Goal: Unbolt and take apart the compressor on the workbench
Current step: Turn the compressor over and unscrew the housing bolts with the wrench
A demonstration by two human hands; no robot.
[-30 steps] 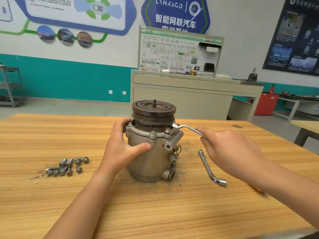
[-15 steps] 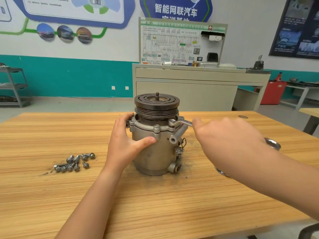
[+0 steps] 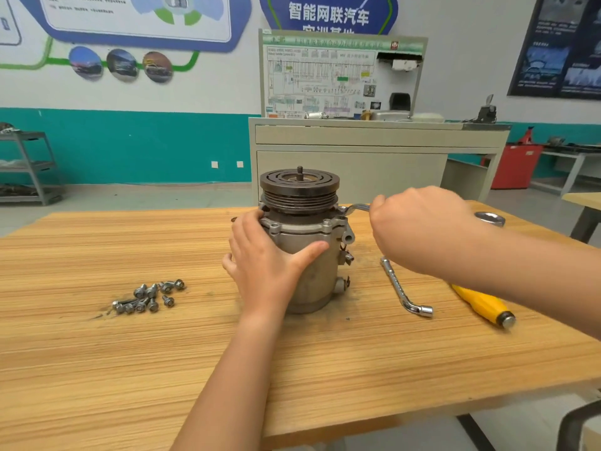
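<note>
Head: compressor (image 3: 302,255) upright; left hand (image 3: 263,265) gripping it

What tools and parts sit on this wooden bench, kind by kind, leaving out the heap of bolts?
Compressor: 1
Wrenches: 2, held wrench, L-shaped wrench
Yellow-handled tool: 1
Round metal piece: 1
Total: 5

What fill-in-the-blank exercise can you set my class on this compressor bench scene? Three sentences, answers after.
1. The left hand holds the compressor, which stands ____ on the workbench.
2. The loose bolts lie in a cluster to the person's ____ of the compressor.
3. The right hand grips a wrench at the compressor's upper flange; the tool lying under that forearm has a ____ handle.
Missing words: upright; left; yellow.
</note>
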